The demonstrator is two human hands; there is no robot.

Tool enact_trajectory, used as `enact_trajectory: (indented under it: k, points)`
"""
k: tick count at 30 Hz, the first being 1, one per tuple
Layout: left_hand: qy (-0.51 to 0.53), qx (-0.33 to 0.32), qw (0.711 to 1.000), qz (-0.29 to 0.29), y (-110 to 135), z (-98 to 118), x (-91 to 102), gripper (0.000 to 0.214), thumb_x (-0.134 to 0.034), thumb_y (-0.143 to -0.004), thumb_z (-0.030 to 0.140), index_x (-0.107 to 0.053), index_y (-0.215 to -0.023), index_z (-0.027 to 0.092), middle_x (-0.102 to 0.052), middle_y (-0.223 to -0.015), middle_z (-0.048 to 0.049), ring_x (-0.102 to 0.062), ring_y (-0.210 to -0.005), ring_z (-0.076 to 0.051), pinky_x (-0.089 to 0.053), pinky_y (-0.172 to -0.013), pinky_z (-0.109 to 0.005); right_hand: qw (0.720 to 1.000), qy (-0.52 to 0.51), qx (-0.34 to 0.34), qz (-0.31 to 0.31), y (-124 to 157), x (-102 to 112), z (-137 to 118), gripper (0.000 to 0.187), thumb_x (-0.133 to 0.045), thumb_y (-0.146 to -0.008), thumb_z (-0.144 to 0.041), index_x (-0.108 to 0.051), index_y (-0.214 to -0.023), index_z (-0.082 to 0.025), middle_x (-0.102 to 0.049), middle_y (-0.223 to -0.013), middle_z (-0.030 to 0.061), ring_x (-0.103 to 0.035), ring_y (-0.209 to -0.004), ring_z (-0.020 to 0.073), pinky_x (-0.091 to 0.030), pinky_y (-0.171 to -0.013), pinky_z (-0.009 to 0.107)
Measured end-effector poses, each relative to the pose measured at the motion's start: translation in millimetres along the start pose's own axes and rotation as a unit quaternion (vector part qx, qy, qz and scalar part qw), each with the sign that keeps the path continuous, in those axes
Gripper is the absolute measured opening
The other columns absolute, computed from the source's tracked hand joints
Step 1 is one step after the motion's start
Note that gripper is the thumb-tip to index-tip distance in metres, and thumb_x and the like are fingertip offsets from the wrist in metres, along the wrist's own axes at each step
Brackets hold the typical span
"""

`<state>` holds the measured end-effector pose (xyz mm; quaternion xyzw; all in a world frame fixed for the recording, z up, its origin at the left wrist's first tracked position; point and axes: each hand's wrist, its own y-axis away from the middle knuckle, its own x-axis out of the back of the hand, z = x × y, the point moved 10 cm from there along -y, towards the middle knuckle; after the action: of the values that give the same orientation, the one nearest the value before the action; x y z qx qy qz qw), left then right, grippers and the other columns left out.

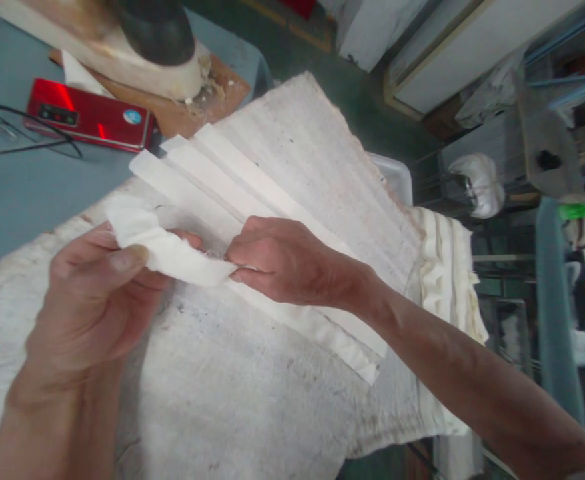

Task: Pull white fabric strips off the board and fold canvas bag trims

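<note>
A white fabric strip [172, 250] stretches between my two hands, slightly raised over a greyish cloth [252, 373]. My left hand [102, 287] grips its left part, thumb on top and fingers beneath. With thumb and fingers pinched, my right hand [282, 260] holds the strip's other part near some loose threads. Several flat white strips [252, 177] lie side by side on the cloth, running from upper left to lower right. My right hand and forearm cover part of them.
At the upper left, a red phone [92, 117] and a black cable [27, 127] lie on a blue-grey table [2, 207]. Behind them a pale machine base [137, 60] rests on a brown board [227, 83]. Folded cream fabric [447, 267] hangs at the right edge.
</note>
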<state>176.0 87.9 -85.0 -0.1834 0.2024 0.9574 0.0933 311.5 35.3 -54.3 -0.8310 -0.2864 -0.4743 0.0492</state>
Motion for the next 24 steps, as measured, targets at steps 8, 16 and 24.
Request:
enact_trajectory:
  k: [8,16,24]
  points:
    - [0.02,-0.026,0.997,-0.067,-4.6,-5.7,-7.1,0.02,-0.1,-0.07,0.027,-0.089,-0.083,0.016,-0.089,-0.083,-0.0042,-0.081,-0.074,-0.02,-0.071,-0.069,-0.026,0.994,-0.097,0.048,0.005,32.2,17.5,-20.5,0.028,-0.048,-0.119,-0.034,-0.053,-0.094,-0.022,-0.06,-0.092,0.0029,-0.057,-0.088,0.0193,-0.042,-0.083,0.035]
    - [0.055,-0.043,0.995,-0.07,-5.3,-7.5,-9.2,0.019,-0.096,-0.069,0.021,-0.086,-0.084,0.015,-0.088,-0.082,-0.0014,-0.079,-0.076,-0.018,-0.069,-0.074,-0.026,0.966,-0.256,0.008,-0.032,25.2,8.6,-8.9,0.027,-0.055,-0.108,-0.027,-0.039,-0.087,-0.025,-0.046,-0.075,-0.0067,-0.045,-0.071,0.012,-0.029,-0.069,0.029]
    - [0.017,-0.028,0.992,-0.121,-3.7,-7.0,-13.5,0.016,-0.082,-0.074,0.027,-0.09,-0.084,0.017,-0.087,-0.086,-0.0058,-0.077,-0.08,-0.024,-0.068,-0.077,-0.03,0.938,-0.343,-0.025,-0.047,33.3,2.8,-10.2,0.031,-0.057,-0.107,-0.031,-0.037,-0.083,-0.026,-0.041,-0.076,-0.0071,-0.042,-0.073,0.0114,-0.031,-0.07,0.029]
